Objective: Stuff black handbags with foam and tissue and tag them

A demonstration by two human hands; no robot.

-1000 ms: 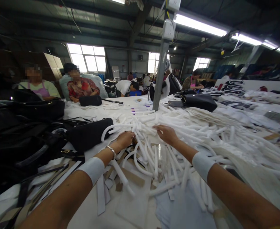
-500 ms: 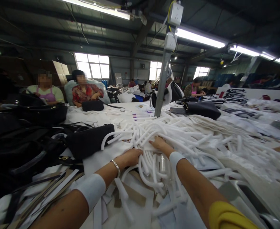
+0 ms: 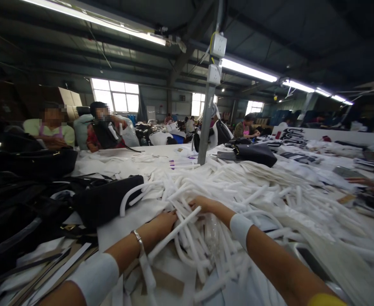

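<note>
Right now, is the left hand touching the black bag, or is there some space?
Apart: the head view shows white sheet between the left hand and the black bag.

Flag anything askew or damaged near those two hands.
The white tubes look disordered: tangled, pointing many ways around the left hand and right hand. One curved tube overlaps the black bag in view. I can't make out any damage.

the left hand (image 3: 167,221) and the right hand (image 3: 202,204) are resting among white tubes (image 3: 174,233), between the near and far edges of the surface (image 3: 158,150). a black bag (image 3: 109,202) is lying toward the left edge; a grey post (image 3: 205,131) is standing nearer the far edge, where a person (image 3: 92,141) is holding a black piece (image 3: 102,135).
</note>
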